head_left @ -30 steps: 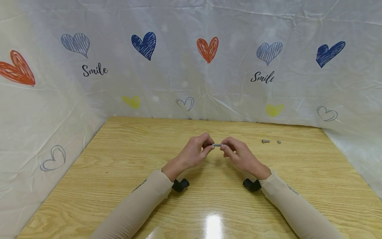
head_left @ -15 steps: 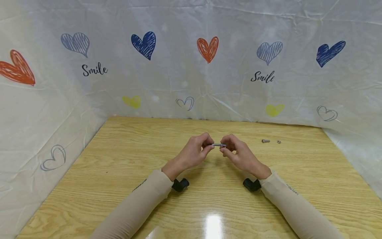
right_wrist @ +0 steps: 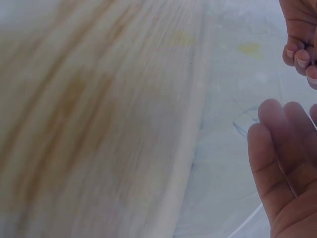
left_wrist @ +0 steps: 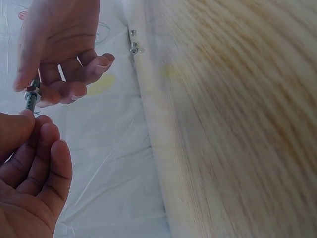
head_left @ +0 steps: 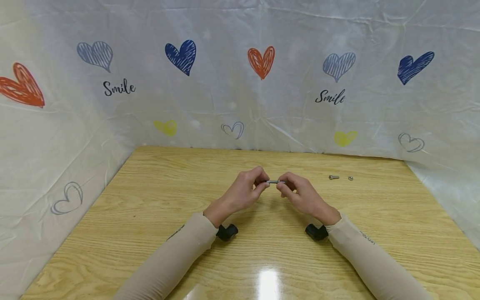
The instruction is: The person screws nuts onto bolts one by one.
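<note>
Above the middle of the table, my left hand [head_left: 245,187] pinches one end of a metal bolt [head_left: 273,181], held level and pointing right. A hex nut [left_wrist: 32,93] sits around the threaded shaft, seen clearly in the left wrist view. At that nut, my right hand [head_left: 300,193] has its thumb and index finger on either side, while its other fingers are loosely spread. The bolt's left end is hidden by the left fingertips. In the right wrist view, the right fingers [right_wrist: 280,163] show, but neither bolt nor nut is visible.
A short socket-head screw [head_left: 333,177] and a loose nut [head_left: 350,178] lie on the wooden table [head_left: 168,187], back right. Black wrist cameras [head_left: 227,232] hang under both sleeves. A white sheet [head_left: 213,96] printed with hearts rises behind the table.
Half a second ago, my right thumb and index finger stood apart around the nut, which showed between them; now they have closed in on it again. My left hand has stayed still.
</note>
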Tool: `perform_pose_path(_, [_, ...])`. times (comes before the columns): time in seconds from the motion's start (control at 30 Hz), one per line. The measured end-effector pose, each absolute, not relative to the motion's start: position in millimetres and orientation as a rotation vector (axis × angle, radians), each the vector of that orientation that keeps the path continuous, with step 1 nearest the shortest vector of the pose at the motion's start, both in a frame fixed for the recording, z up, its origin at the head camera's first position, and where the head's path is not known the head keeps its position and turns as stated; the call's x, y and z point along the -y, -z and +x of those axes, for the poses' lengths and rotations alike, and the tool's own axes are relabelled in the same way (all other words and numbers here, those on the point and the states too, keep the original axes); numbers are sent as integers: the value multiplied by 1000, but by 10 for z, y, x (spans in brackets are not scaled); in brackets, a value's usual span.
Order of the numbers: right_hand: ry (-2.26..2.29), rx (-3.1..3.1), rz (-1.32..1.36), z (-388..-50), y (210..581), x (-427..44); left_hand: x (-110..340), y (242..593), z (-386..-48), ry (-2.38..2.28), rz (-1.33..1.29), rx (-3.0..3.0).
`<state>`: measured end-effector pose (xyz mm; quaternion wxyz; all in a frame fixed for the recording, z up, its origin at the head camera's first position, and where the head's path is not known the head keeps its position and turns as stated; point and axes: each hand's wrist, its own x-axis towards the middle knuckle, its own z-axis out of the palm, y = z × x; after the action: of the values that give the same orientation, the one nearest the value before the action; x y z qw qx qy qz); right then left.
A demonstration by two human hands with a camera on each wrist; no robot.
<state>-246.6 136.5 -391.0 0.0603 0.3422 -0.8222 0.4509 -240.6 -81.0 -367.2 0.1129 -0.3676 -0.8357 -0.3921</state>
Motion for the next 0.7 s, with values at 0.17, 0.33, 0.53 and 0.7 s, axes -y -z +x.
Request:
perform_pose_path(0.17, [-1363,2514,1009,-2453,3904,-1361,812,3670,-2403,1149,-1075,2453])
perform_pose_path(0.33, [-1371,2453,1053,-2454,3902,-1359,813,3675,-2404,1137,-1073,2451])
perform_pose_path(0.53, [-1384,2419,1092,-2463,3907,-1353,812,3684,-2411,1140,-1070,2452])
perform_pose_path(0.7, [-1361,2463,1053,-2459,3905,-1356,809,3680,-2407,1136,-1074,2452])
